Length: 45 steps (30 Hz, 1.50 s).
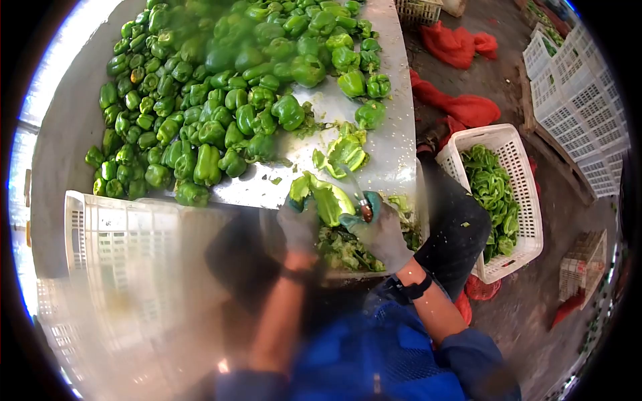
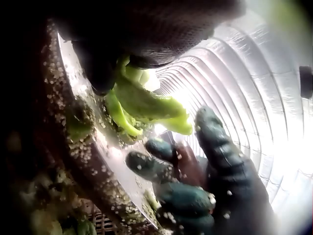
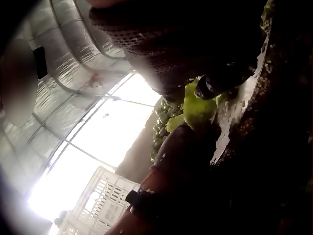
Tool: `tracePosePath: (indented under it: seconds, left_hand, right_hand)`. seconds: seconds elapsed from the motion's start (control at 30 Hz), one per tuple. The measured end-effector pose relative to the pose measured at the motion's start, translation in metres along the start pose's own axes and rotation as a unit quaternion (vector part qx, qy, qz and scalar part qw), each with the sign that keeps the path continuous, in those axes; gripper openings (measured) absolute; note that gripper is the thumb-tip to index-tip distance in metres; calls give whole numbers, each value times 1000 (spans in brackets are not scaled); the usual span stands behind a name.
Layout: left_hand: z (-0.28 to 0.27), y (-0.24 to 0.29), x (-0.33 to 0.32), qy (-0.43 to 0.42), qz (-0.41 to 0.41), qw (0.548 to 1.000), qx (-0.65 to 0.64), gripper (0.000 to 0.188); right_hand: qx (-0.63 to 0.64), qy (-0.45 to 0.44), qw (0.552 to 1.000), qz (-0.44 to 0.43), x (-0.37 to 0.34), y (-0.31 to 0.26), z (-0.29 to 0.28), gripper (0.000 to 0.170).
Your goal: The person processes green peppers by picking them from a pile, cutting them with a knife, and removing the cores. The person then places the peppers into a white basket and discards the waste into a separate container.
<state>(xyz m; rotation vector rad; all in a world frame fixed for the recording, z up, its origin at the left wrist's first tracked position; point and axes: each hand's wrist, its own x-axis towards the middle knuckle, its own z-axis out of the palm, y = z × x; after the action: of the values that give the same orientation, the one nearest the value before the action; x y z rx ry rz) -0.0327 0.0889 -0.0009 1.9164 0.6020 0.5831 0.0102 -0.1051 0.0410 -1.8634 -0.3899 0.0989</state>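
In the head view the gloved left hand grips an opened green pepper near the table's front edge. The gloved right hand curls round the brown handle of a small knife, whose blade points up toward cut pepper pieces on the table. In the left wrist view the pepper hangs from the dark left hand, with the right hand below it, seeds on its green fingertips. The right wrist view shows the pepper between both dark hands.
Many whole green peppers cover the metal table. Scraps fill a container under the hands. A white crate of cut peppers stands at the right, an empty white crate at the left. Red netting lies on the floor.
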Motion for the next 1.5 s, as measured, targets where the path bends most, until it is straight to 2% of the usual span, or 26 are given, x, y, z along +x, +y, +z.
tracePosePath:
  seconds: [0.03, 0.1, 0.17, 0.27, 0.4, 0.47, 0.5, 0.57, 0.63, 0.7, 0.77, 0.83, 0.87, 0.9, 0.93, 0.97, 1.03, 1.07, 1.13, 1.17, 1.23, 1.27, 1.33, 1.4, 1.43, 1.5]
  left_hand:
    - [0, 6, -4, -27, -27, 999, 36, 28]
    - [8, -4, -11, -23, -35, 998, -55, 24]
    - [11, -19, -15, -41, -120, 988, -93, 37]
    - [13, -4, -26, -67, -157, 970, -176, 36]
    - [8, 7, -29, -98, -134, 981, -100, 33]
    - [2, 48, -32, -96, -84, 992, 2, 33]
    - [2, 48, -33, -97, -82, 992, 1, 33]
    - [2, 49, -37, -134, -150, 956, -215, 38]
    - [3, 54, -34, -164, -145, 938, -268, 41]
    - [7, 57, -24, -146, -132, 967, -161, 41]
    - [11, 49, -8, -104, 7, 994, 31, 35]
    - [20, 42, 16, -30, 123, 972, 198, 40]
    - [25, 36, 31, -3, 202, 955, 219, 42]
    - [29, 34, 44, 0, 234, 932, 275, 49]
    - [34, 38, 54, -34, 177, 935, 307, 54]
    - [39, 41, 62, -68, 120, 931, 337, 58]
    - [45, 49, 74, -129, 97, 903, 398, 64]
    - [48, 53, 77, -188, 73, 867, 455, 70]
    - [57, 40, 69, -162, 97, 877, 442, 73]
    - [63, 31, 63, -135, 119, 886, 428, 76]
    - [67, 50, 51, -170, 62, 910, 373, 80]
    - [70, 47, 45, -129, 84, 939, 308, 80]
    - [70, 37, 34, -79, 122, 972, 182, 81]
    - [71, 27, 26, -58, 147, 970, 182, 82]
    - [71, 25, 22, -35, 173, 968, 181, 83]
    - [65, 33, 10, -48, 166, 971, 168, 82]
  right_hand:
    - [0, 1, 1000, 1, 0, 3, 0, 35]
    - [-61, 17, 997, -44, 1, 14, 6, 35]
    - [-81, 23, 996, -3, 1, 23, 9, 35]
    - [-151, 62, 984, -68, 1, 26, 6, 32]
    - [-171, 61, 980, -81, 1, 23, -7, 28]
    - [-178, 58, 976, -109, -2, 18, -18, 29]
    - [-176, 75, 976, -102, -2, 16, -22, 20]
    - [-173, 94, 976, -93, -5, 20, -37, 13]
    - [-270, 80, 953, -111, -8, 33, -65, 10]
    - [-336, 106, 914, -201, 1, 32, -103, 6]
    - [-272, 177, 939, -117, -3, 35, -139, 7]
    - [-291, 205, 930, -90, -12, 33, -183, 11]
    - [-403, 232, 870, -163, -16, 40, -206, 13]
    - [-372, 260, 887, -86, -23, 50, -225, 19]
    - [-338, 286, 897, -8, -31, 60, -243, 26]
    - [-338, 286, 897, -7, -38, 71, -261, 26]
    - [-336, 305, 883, 122, -51, 93, -290, 26]
    - [-335, 307, 882, 124, -57, 104, -296, 26]
    - [-470, 331, 812, 96, -63, 117, -299, 25]
    - [-470, 331, 812, 101, -64, 119, -296, 25]
    - [-305, 293, 901, 95, -55, 96, -270, 26]
    - [-305, 290, 902, 96, -48, 92, -252, 25]
    - [-236, 243, 940, 42, -26, 59, -209, 23]
    - [-232, 179, 951, -96, -8, 67, -171, 27]
    - [-249, 131, 957, -76, 3, 56, -152, 41]
    - [-118, 86, 988, -45, 15, 52, -109, 44]
